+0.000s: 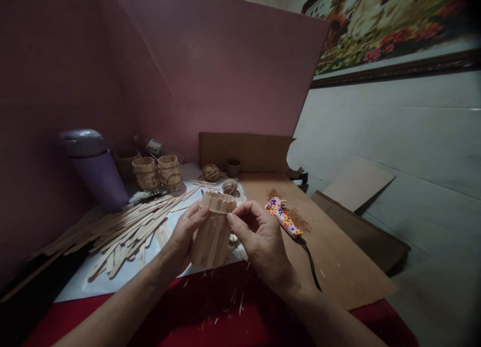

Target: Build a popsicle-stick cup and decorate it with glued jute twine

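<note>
A cup-shaped holder (212, 237) made of upright wooden craft sticks is held over the front edge of the table. My left hand (184, 234) is wrapped round its left side. Just below the scalloped rim, a thin band of twine runs around the sticks. My right hand (259, 237) pinches at the twine on the right side of the rim, thumb and forefinger together. Behind the holder sits a small ball of twine (229, 187). A flower-patterned glue gun (283, 218) lies to the right on a brown board (338, 257).
Many loose craft sticks (139, 224) spread over white paper at the left. Behind them stand a purple flask (99, 177) and two finished stick cups (170, 171). Another twine ball (211, 172) and a small brown pot (233, 167) are at the back. Wood slivers lie on the red cloth (210, 307).
</note>
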`<state>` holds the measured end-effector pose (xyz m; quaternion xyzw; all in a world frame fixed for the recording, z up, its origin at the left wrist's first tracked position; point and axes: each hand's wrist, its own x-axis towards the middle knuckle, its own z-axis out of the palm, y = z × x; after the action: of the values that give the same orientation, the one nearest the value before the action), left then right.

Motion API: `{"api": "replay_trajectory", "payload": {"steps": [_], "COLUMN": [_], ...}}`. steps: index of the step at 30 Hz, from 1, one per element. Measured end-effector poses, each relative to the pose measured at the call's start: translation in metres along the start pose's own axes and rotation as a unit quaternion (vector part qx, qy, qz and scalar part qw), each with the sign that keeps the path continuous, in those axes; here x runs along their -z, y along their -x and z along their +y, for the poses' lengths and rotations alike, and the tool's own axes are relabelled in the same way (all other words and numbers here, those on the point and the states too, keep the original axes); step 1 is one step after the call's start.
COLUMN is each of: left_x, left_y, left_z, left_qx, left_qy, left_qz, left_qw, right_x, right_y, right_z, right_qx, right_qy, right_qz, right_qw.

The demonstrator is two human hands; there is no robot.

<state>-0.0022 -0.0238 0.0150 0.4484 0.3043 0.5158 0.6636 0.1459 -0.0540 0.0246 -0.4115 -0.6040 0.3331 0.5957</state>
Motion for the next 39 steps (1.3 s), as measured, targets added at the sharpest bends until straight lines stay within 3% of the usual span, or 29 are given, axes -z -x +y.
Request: {"api": "replay_trajectory", "payload": {"steps": [17,24,39], "left_x": [0.0015,0.0045,0.0048], "left_y": [0.0031,0.0025,0.0034], "left_z": [0.0022,-0.0011,-0.0032], "left_qx": [0.064,0.024,0.046], "left_qy": [0.062,0.030,0.079], "left_qz": [-0.079,-0.051,-0.068], "left_qw": [0.993,0.998,0.994], "right_x": [0.0024,0.0000,-0.0008], "right_y": [0.0059,0.0038,0.0061], "right_z": [0.0020,-0.0005,-0.0016], "right_qx": [-0.001,-0.001,-0.012], "right_qy": [0.001,0.016,0.031], "right_qz": [-0.027,-0.013,-0.007], "right_qw": [1.000,1.000,0.999]}}
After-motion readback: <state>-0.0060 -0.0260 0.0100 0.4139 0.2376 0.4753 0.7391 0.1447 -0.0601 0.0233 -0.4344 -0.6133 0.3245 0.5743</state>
